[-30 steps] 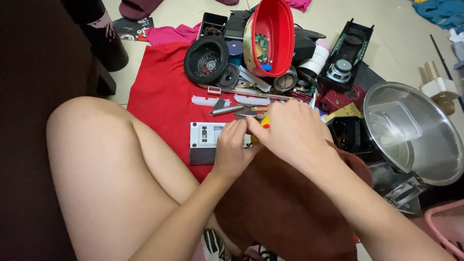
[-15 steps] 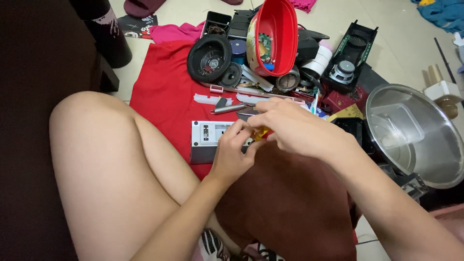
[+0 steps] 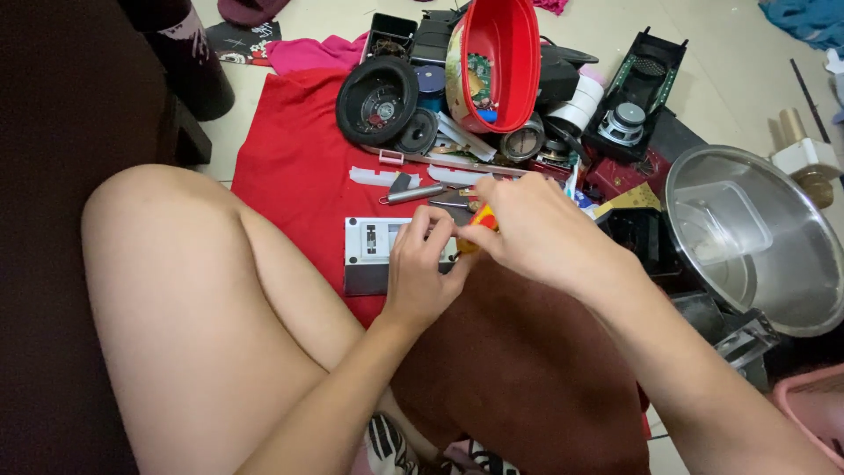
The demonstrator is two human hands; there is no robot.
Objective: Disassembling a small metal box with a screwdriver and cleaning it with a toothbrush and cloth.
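A small grey and white electronic panel (image 3: pixel 374 251) lies on a red cloth (image 3: pixel 294 171) in front of my bent knee. My left hand (image 3: pixel 422 268) rests on the panel's right end and pins it down. My right hand (image 3: pixel 536 233) is closed around an orange-handled screwdriver (image 3: pixel 479 224), whose tip points down at the panel just beside my left fingers. The tip itself is hidden behind my fingers.
Past the panel lie a black round speaker (image 3: pixel 378 98), a red plastic tub (image 3: pixel 497 62), metal strips, pliers and several loose electronic parts. A steel bowl (image 3: pixel 765 290) stands at the right, a black speaker housing (image 3: pixel 637 92) behind it. A brown cloth (image 3: pixel 519 378) covers my lap.
Both hands have stayed on the panel. My right hand has shifted slightly to the right and turned, showing more of the orange handle.
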